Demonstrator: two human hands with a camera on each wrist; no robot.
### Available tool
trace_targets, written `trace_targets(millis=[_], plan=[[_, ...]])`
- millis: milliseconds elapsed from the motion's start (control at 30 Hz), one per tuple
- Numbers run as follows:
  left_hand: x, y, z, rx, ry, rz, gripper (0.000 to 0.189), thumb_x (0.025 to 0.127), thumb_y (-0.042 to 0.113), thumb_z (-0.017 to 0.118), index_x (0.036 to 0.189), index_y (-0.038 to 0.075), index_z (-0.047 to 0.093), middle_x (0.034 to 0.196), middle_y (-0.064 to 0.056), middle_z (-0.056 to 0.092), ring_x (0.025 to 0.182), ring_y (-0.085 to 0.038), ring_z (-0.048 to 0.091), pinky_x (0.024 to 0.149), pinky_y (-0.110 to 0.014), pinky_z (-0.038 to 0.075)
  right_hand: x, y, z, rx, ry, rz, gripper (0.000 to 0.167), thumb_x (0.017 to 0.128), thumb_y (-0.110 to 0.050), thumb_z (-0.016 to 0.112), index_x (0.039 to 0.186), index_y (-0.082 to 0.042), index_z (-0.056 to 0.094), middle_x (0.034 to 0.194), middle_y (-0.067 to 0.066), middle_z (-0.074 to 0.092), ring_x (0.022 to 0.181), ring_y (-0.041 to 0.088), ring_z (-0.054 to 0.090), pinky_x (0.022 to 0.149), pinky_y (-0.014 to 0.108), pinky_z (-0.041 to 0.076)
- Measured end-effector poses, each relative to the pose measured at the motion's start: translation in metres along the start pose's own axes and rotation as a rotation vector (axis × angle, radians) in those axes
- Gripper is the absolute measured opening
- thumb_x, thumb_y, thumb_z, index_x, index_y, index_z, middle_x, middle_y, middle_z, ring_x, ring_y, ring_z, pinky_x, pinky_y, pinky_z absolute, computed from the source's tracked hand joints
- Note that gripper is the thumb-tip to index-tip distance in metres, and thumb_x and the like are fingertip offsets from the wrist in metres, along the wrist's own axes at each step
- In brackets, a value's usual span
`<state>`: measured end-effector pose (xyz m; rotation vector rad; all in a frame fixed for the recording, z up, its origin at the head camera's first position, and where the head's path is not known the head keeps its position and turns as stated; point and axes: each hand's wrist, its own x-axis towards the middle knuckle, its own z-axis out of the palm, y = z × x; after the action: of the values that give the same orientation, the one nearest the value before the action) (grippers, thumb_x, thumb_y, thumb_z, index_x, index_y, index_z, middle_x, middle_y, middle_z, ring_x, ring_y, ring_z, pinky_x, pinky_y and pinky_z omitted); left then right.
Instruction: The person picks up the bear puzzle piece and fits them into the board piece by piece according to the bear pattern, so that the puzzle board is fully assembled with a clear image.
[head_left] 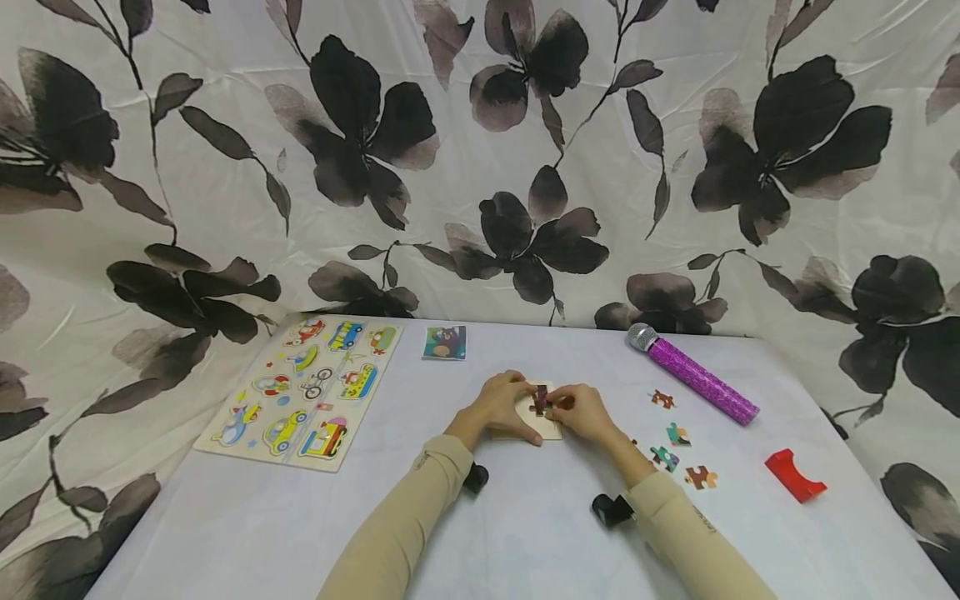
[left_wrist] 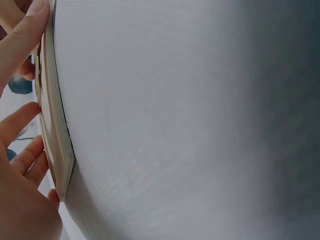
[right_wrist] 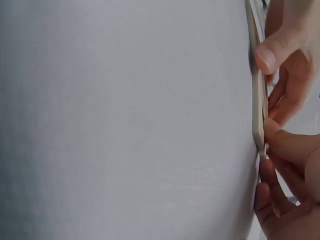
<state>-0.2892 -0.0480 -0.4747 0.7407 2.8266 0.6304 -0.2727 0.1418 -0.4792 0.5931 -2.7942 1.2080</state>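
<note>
L hand (head_left: pixel 501 406) holds board (head_left: pixel 553 430), R hand (head_left: pixel 589 413) pinches pc. (head_left: pixel 565 402) @ rt edge.

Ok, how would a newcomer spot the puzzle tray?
On the white table, look between the left hand and right hand. The small puzzle tray lies there. Unlike the colourful vehicle board at left, it shows a brown puzzle patch on pale wood.

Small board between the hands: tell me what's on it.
At least one brown piece lies on the board; whatever the left hand and right hand cover is hidden.
</note>
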Motion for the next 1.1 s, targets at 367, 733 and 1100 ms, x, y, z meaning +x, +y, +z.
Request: trace_targets(millis=[367,733,1100], plan=[[-0.001,0.001,0.000,-0.002,0.021,-0.003,0.087,0.059,0.053,0.084,0.131,0.014,0.056,0.133,-0.011,0.047,0.121,-0.029,0.045,0.105,-0.043,0.033,0.003,0.002,0.000,-0.085,-0.053,-0.128,0.013,0.077,-0.001,0.072,0.088,0.008,0.071,0.095,0.014,0.063,0.084,0.025,0.060,0.073,0.033,0.050],[-0.001,0.000,-0.001,0.003,0.037,0.004,0.083,0.062,0.053,0.082,0.131,0.013,0.056,0.130,-0.011,0.048,0.118,-0.028,0.046,0.103,-0.043,0.035,0.008,-0.010,0.000,-0.224,-0.117,-0.131,0.008,0.078,-0.002,0.072,0.083,0.004,0.073,0.092,0.012,0.063,0.082,0.025,0.060,0.072,0.036,0.051],[0.001,0.002,0.001,0.001,0.021,0.007,0.082,0.065,0.053,0.080,0.132,0.013,0.055,0.133,-0.012,0.047,0.121,-0.029,0.044,0.104,-0.043,0.034,0.015,-0.002,-0.008,-0.096,-0.126,0.003,0.012,0.074,-0.004,0.075,0.082,0.005,0.074,0.085,0.014,0.064,0.083,0.025,0.057,0.075,0.038,0.049]])
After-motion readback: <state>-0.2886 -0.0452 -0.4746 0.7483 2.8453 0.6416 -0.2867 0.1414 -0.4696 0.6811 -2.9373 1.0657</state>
